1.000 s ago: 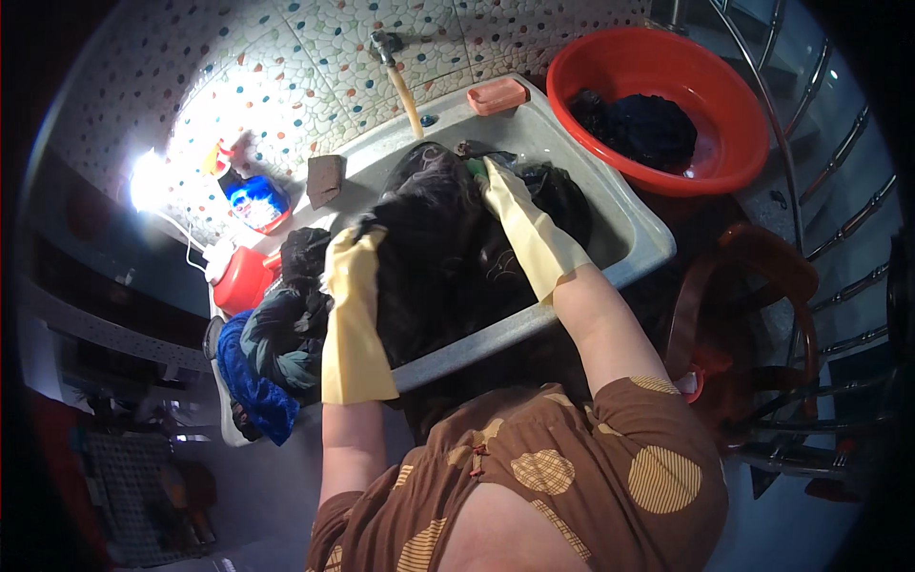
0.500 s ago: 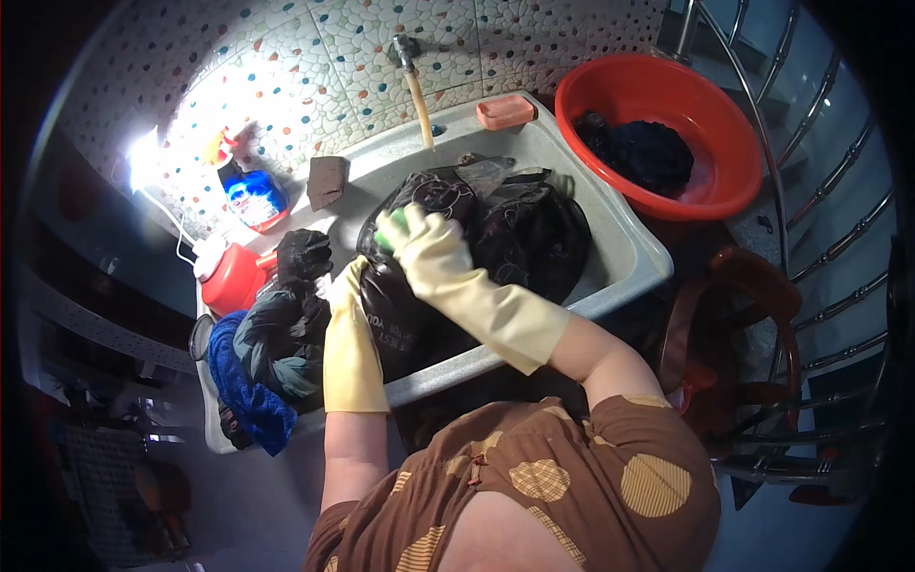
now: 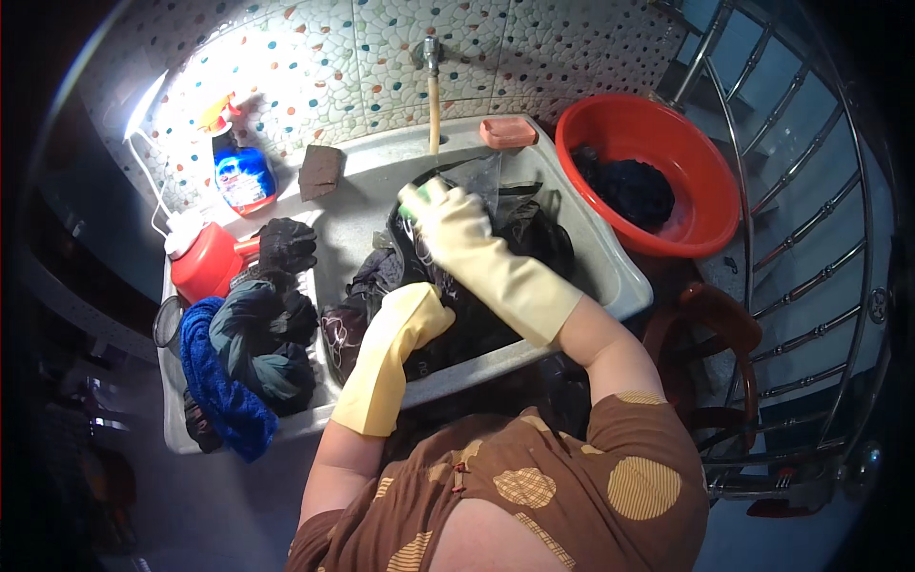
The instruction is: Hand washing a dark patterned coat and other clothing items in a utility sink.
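Observation:
My right hand (image 3: 453, 219), in a long cream rubber glove, grips a green scrubber (image 3: 416, 198) against a shiny black item with white line print (image 3: 524, 234) in the sink (image 3: 610, 253). My left hand (image 3: 415, 319), in a yellow rubber glove, is closed at the near edge of this item, its fingers curled into the dark material. A clear plastic-looking piece (image 3: 484, 181) shows beyond my right hand. More dark printed fabric (image 3: 348, 324) lies to the left of my left hand. How far the items overlap is hidden.
A tap with a hose (image 3: 434, 105) hangs over the sink. A pink soap dish (image 3: 508, 132), brown block (image 3: 320, 173) and blue spray bottle (image 3: 243, 178) stand along the back. Left lie a red container (image 3: 205, 265), blue towel (image 3: 221, 386) and grey-green garment (image 3: 262, 334). A red basin (image 3: 701, 181) holds dark cloth.
My left hand has moved right and closed further along the black item, whose near part is now bunched. The scrubber has shifted slightly, with my right hand. The view has tilted.

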Demonstrator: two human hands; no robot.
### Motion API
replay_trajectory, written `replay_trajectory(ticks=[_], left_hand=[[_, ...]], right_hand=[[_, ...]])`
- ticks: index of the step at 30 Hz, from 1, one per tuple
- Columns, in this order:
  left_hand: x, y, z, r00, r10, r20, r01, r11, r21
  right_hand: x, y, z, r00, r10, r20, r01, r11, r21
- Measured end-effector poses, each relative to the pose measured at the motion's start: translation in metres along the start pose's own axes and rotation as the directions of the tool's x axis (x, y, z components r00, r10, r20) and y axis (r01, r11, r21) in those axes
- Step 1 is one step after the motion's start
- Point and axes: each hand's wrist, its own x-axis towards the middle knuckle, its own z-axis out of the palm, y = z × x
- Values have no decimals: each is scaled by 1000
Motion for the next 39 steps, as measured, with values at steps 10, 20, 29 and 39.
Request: replay_trajectory(ticks=[10, 20, 29, 39], left_hand=[[-6, 15, 6, 991, 41, 127, -53, 995, 88], [7, 5, 14, 991, 104, 90, -112, 989, 94], [11, -7, -12, 998, -60, -24, 56, 989, -138], [36, -5, -11, 580, -102, -808, 218, 975, 33]], right_hand=[[63, 42, 40, 787, 560, 259, -610, 644, 460], [19, 67, 46, 992, 81, 102, -76, 996, -46], [22, 182, 77, 810, 571, 134, -491, 534, 689], [-13, 191, 97, 686, 691, 226, -233, -85, 969]])
